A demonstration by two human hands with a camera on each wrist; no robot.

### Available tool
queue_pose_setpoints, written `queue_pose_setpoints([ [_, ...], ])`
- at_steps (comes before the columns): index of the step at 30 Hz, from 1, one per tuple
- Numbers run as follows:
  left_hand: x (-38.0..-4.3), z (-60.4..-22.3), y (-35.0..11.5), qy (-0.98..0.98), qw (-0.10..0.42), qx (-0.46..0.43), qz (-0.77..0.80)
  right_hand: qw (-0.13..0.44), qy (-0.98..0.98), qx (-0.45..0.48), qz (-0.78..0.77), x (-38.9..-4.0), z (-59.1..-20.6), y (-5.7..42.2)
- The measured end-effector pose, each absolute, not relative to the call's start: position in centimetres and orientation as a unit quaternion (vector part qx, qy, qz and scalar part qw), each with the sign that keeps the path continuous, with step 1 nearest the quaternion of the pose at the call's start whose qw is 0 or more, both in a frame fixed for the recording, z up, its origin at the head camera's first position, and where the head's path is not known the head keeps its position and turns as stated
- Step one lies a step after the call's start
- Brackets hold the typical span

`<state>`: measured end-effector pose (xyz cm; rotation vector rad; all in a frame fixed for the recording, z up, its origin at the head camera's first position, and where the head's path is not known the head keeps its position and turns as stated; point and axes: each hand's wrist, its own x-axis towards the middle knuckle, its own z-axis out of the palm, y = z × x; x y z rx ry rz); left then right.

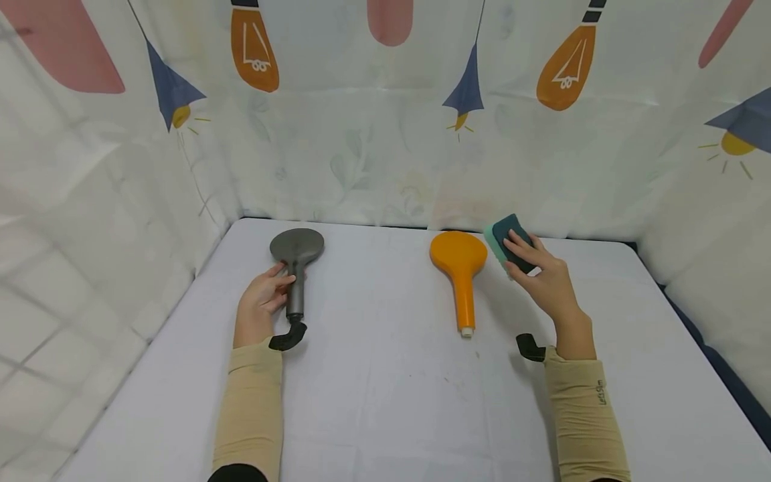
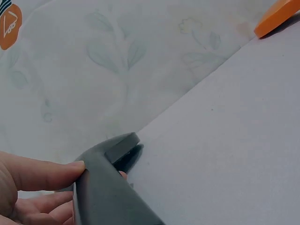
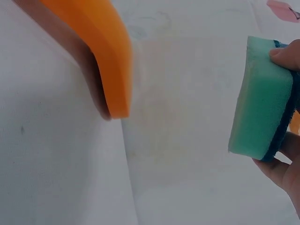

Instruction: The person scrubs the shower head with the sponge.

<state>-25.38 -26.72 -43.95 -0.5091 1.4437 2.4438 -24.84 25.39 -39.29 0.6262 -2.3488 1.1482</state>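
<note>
My left hand [image 1: 263, 302] grips the handle of a grey shower head [image 1: 297, 246] at the table's left side. In the left wrist view the thumb presses on the grey handle [image 2: 105, 192], with fingers beneath it. At the right, my right hand [image 1: 547, 281] holds a sponge [image 1: 512, 242] above the table, pinched between thumb and fingers. The right wrist view shows the sponge's light green foam [image 3: 262, 108] and dark blue scouring side. An orange shower head [image 1: 459, 261] lies between the hands, just left of the sponge, with no hand touching it.
A white cloth covers the table [image 1: 385, 388]. A patterned curtain [image 1: 361, 147] hangs behind the far edge and along both sides. Black wrist mounts [image 1: 531, 348] stick out beside the sleeves.
</note>
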Motion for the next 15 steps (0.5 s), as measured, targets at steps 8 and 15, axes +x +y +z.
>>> queue_pose_setpoints([
  [8, -25.4, -44.4, -27.6, 0.643, 0.084, -0.196, 0.736, 0.226, -0.849, 0.227, 0.42, -24.7, -39.2, 25.4],
  [15, -25.1, -43.9, -28.0, 0.69, 0.071, -0.182, 0.697, 0.223, -0.851, 0.223, 0.42, -24.6, -39.1, 25.4],
])
